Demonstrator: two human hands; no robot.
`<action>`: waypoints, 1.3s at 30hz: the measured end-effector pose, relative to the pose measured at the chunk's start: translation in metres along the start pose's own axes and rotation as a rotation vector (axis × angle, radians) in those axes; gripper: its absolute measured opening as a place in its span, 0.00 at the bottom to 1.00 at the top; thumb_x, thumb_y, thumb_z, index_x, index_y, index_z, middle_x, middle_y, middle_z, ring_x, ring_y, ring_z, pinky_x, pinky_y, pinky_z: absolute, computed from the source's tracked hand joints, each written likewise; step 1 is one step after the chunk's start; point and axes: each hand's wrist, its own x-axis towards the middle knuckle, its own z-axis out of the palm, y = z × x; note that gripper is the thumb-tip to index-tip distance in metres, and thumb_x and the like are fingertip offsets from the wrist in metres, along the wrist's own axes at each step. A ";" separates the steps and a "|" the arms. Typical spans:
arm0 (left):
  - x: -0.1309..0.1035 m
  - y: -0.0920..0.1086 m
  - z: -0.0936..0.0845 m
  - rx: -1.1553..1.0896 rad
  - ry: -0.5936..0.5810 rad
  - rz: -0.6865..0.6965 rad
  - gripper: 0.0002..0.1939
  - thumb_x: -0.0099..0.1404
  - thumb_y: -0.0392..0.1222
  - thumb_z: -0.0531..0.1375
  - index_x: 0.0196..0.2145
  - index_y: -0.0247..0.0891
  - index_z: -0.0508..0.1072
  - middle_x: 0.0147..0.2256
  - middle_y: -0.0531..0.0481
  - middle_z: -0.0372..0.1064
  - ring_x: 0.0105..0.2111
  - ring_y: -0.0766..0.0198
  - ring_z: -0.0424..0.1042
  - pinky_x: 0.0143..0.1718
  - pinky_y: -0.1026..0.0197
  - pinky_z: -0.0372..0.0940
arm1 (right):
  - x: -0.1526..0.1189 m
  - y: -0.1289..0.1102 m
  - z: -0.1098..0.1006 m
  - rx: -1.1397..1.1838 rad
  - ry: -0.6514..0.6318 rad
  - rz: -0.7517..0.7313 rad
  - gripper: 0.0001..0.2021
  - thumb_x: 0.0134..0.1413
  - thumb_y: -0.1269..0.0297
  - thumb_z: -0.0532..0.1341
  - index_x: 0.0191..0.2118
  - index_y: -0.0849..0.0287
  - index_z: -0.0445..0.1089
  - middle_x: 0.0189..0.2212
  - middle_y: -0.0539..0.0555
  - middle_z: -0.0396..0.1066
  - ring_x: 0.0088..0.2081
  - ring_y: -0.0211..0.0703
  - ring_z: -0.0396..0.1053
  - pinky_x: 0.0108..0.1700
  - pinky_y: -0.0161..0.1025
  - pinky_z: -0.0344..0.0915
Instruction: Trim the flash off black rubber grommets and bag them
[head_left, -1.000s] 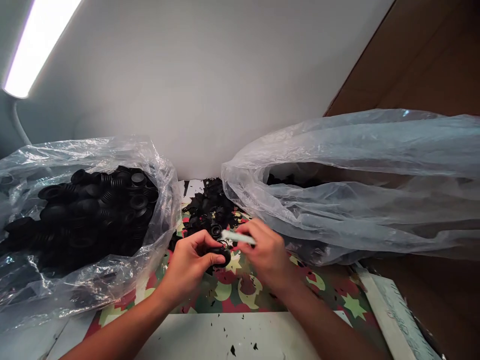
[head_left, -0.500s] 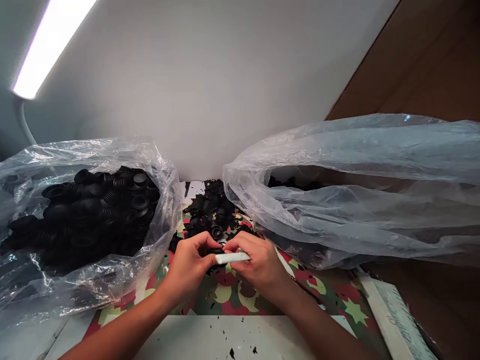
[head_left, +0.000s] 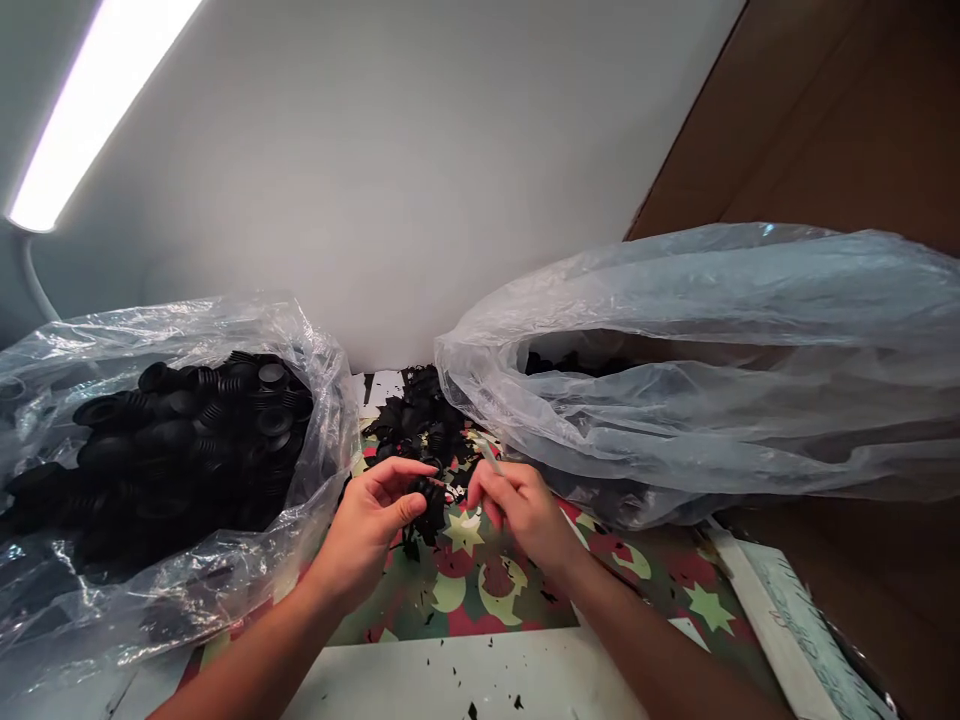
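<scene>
My left hand (head_left: pixel 379 510) is above the patterned sheet, its thumb and index finger apart and nothing clearly between them. Just beyond its fingertips are black rubber pieces (head_left: pixel 426 505). My right hand (head_left: pixel 517 505) is closed around a slim white stick-like tool (head_left: pixel 489 457), which points up and away; its working tip cannot be made out. Farther back, a heap of black scraps and ribbed parts (head_left: pixel 412 420) lies between two plastic bags.
At left a clear plastic bag (head_left: pixel 322 350) holds many black ribbed rubber parts (head_left: pixel 195 430). Another clear bag (head_left: pixel 675 420) lies open at right, with black pieces inside. Cardboard (head_left: pixel 810 130) rises behind it. A lamp (head_left: pixel 97 110) shines at upper left. Black crumbs dot the white surface (head_left: pixel 420 685) in front.
My hands have moved apart. My left fingers have opened away from the black part they were holding. The white tool has swung from lying crosswise to pointing up and away.
</scene>
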 end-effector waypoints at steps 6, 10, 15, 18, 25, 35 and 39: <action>-0.004 0.002 0.005 0.031 -0.011 0.048 0.19 0.45 0.47 0.79 0.33 0.38 0.82 0.32 0.50 0.78 0.33 0.63 0.73 0.35 0.65 0.67 | -0.005 -0.010 0.014 0.358 -0.058 0.171 0.20 0.51 0.45 0.66 0.24 0.57 0.68 0.15 0.44 0.60 0.20 0.35 0.56 0.26 0.34 0.55; -0.004 0.001 0.008 -0.092 -0.004 0.014 0.20 0.47 0.48 0.78 0.34 0.38 0.79 0.38 0.46 0.80 0.37 0.60 0.75 0.38 0.63 0.68 | -0.006 -0.013 0.013 0.445 -0.026 0.180 0.22 0.50 0.44 0.66 0.21 0.57 0.66 0.15 0.45 0.59 0.21 0.34 0.55 0.27 0.34 0.55; -0.005 0.001 0.007 -0.021 -0.033 0.045 0.19 0.52 0.51 0.75 0.37 0.40 0.78 0.42 0.45 0.79 0.40 0.57 0.74 0.41 0.59 0.68 | -0.007 -0.013 0.012 0.423 -0.018 0.166 0.20 0.51 0.45 0.66 0.22 0.57 0.68 0.15 0.45 0.60 0.22 0.36 0.57 0.28 0.35 0.57; -0.007 0.004 0.005 0.288 0.057 0.253 0.15 0.57 0.47 0.72 0.41 0.43 0.80 0.48 0.45 0.76 0.50 0.53 0.71 0.50 0.56 0.65 | -0.006 -0.012 0.012 0.357 0.077 0.143 0.18 0.51 0.47 0.65 0.24 0.57 0.68 0.15 0.45 0.61 0.21 0.36 0.58 0.26 0.35 0.57; -0.012 0.006 0.006 0.495 0.076 0.170 0.20 0.64 0.52 0.64 0.49 0.39 0.74 0.31 0.52 0.69 0.28 0.62 0.70 0.30 0.61 0.64 | -0.014 0.001 0.025 0.108 0.239 -0.008 0.15 0.56 0.54 0.62 0.24 0.58 0.70 0.17 0.46 0.63 0.20 0.34 0.57 0.23 0.32 0.54; -0.012 0.008 0.008 0.392 0.031 0.096 0.18 0.65 0.55 0.63 0.45 0.40 0.72 0.26 0.57 0.66 0.23 0.65 0.66 0.27 0.63 0.62 | -0.017 0.006 0.030 0.094 0.252 -0.002 0.18 0.61 0.53 0.60 0.23 0.57 0.66 0.16 0.45 0.64 0.18 0.33 0.60 0.21 0.31 0.56; -0.010 0.006 0.011 0.358 -0.028 0.082 0.20 0.63 0.54 0.64 0.47 0.39 0.73 0.30 0.54 0.68 0.29 0.63 0.69 0.33 0.62 0.64 | -0.020 0.006 0.034 -0.036 0.180 -0.162 0.15 0.62 0.60 0.60 0.24 0.57 0.69 0.18 0.46 0.67 0.19 0.34 0.60 0.22 0.31 0.55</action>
